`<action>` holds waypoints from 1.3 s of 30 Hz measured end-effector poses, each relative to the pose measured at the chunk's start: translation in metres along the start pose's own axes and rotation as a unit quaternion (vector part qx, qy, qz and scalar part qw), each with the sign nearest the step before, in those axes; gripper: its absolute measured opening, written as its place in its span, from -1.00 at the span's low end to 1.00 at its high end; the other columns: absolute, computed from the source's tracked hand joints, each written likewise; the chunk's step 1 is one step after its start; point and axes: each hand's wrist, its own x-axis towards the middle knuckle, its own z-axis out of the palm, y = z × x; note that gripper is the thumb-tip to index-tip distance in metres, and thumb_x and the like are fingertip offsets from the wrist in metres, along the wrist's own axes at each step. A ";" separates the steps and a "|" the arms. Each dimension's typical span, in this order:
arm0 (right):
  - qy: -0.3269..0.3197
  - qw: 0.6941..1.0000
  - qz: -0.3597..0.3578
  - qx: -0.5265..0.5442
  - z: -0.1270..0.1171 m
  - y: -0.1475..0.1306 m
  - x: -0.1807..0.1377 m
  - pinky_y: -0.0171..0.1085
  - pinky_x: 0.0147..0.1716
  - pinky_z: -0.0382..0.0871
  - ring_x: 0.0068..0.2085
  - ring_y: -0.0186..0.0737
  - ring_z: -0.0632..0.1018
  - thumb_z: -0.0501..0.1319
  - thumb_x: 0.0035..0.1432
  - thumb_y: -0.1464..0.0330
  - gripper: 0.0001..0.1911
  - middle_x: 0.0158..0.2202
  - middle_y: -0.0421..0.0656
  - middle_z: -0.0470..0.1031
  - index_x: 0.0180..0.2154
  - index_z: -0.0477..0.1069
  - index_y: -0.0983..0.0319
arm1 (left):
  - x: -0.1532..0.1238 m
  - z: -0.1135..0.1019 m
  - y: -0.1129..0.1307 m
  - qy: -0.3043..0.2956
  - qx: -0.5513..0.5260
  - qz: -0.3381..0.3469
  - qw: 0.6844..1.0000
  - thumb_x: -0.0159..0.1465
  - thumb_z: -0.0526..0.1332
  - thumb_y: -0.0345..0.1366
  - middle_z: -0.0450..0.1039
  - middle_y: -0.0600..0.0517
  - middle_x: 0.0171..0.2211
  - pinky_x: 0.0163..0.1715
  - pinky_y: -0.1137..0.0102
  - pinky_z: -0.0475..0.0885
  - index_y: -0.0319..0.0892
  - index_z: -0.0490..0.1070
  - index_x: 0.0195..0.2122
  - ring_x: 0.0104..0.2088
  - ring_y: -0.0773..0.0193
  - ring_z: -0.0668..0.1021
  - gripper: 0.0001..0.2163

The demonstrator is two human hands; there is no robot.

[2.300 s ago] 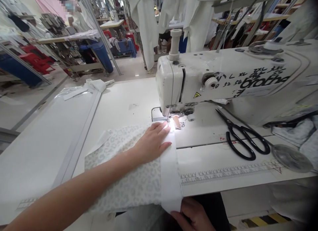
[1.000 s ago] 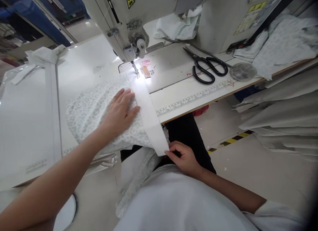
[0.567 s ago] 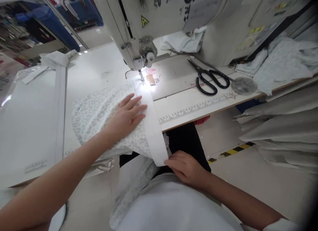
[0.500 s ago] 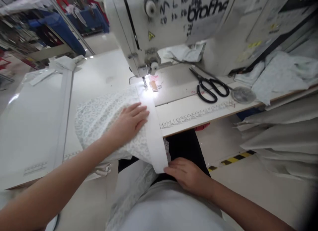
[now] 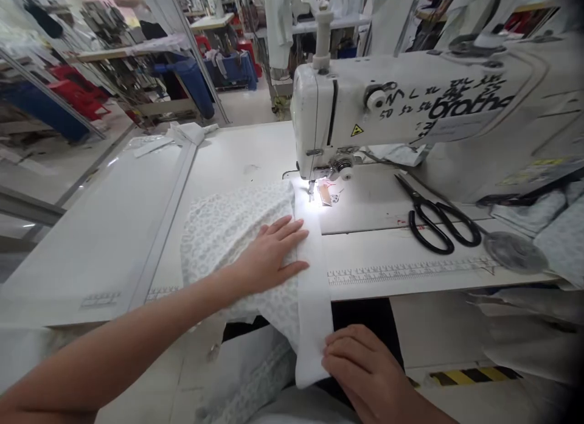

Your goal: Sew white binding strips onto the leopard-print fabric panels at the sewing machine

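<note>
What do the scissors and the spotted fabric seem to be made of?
The scissors look like dull grey steel blades with glossy black plastic or coated handles. The spotted fabric looks like a soft, matte textile, since it drapes in loose folds; its fibre can't be told from here.

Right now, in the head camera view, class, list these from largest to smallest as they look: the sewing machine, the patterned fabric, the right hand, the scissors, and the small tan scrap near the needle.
1. Brother sewing machine
2. Leopard-print fabric
3. Right hand and black-handled scissors: they look similar, and the hand is nearer the camera, so I won't rank them.
4. Small tan scrap
</note>
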 end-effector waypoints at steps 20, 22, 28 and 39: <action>-0.049 0.996 0.069 -0.031 -0.026 0.069 0.089 -0.23 -0.30 0.31 -0.31 -0.20 0.44 0.02 0.19 0.56 -0.79 -0.39 -0.11 0.46 -0.36 0.40 0.26 | 0.041 -0.012 -0.038 0.024 -0.033 0.037 0.998 0.32 -0.01 -0.07 0.12 -0.02 0.23 0.19 0.10 0.07 -0.14 0.15 0.17 0.27 0.08 0.06 -0.55; -0.048 0.996 0.063 -0.042 -0.028 0.076 0.097 -0.24 -0.31 0.31 -0.31 -0.21 0.44 0.02 0.19 0.54 -0.79 -0.40 -0.12 0.46 -0.35 0.40 0.25 | 0.049 -0.015 -0.052 0.021 -0.023 0.052 0.998 0.29 0.02 -0.03 0.11 -0.03 0.24 0.19 0.11 0.06 -0.14 0.13 0.19 0.27 0.07 0.05 -0.51; -0.066 0.992 0.055 -0.088 -0.031 0.099 0.120 -0.26 -0.36 0.27 -0.33 -0.22 0.43 0.03 0.18 0.54 -0.78 -0.41 -0.14 0.45 -0.40 0.40 0.26 | 0.077 -0.025 -0.077 0.008 0.013 0.060 0.998 0.29 -0.01 0.01 0.06 -0.03 0.26 0.19 0.08 0.05 -0.12 0.11 0.20 0.26 0.04 0.06 -0.49; 0.001 0.995 0.003 -0.101 -0.028 0.055 0.061 -0.11 -0.15 0.39 -0.13 -0.10 0.47 0.07 0.13 0.56 -0.66 -0.16 -0.04 0.48 -0.06 0.34 0.22 | 0.030 -0.021 -0.054 0.064 -0.004 -0.102 0.993 0.32 -0.07 -0.02 -0.04 -0.05 0.28 0.18 0.03 0.09 -0.13 0.05 0.22 0.29 0.02 -0.02 -0.50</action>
